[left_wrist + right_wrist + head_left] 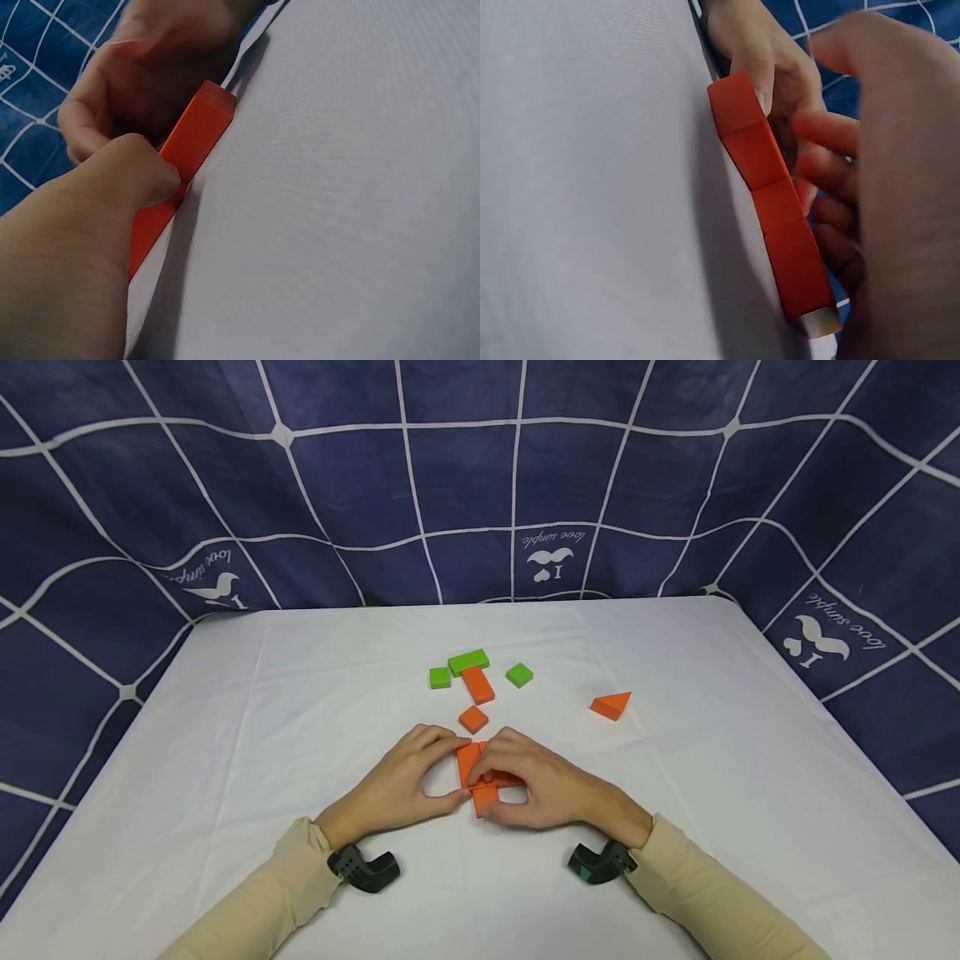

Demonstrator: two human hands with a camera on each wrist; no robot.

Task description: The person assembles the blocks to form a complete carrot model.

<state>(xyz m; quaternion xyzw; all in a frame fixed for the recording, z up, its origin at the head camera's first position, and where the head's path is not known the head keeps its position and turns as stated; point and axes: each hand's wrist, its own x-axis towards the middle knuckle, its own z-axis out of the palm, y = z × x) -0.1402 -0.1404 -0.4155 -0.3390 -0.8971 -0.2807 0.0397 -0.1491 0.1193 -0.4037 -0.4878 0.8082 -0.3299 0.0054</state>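
Observation:
Several orange blocks lie edge to edge between the two hands, partly covered by the fingers. In the head view the left hand (401, 781) holds an upright-lying orange block (467, 762) between thumb and fingertip. Bent over the group is the right hand (547, 787), its thumb close beside the lower orange block (483, 802). The left wrist view shows the left thumb pressed against the seam of an orange row (199, 135). From the right wrist, orange blocks (757, 157) form a bent row, and the right fingers (829, 131) are loosely bent beside it, with nothing visibly held.
Beyond the hands lie an orange square (473, 720) and an orange rectangle (478, 686) touching a green rectangle (468, 662). Small green blocks (439, 678) (519, 675) flank these. An orange triangle (611, 706) lies right. A blue gridded cloth (465, 468) surrounds the white table (315, 652).

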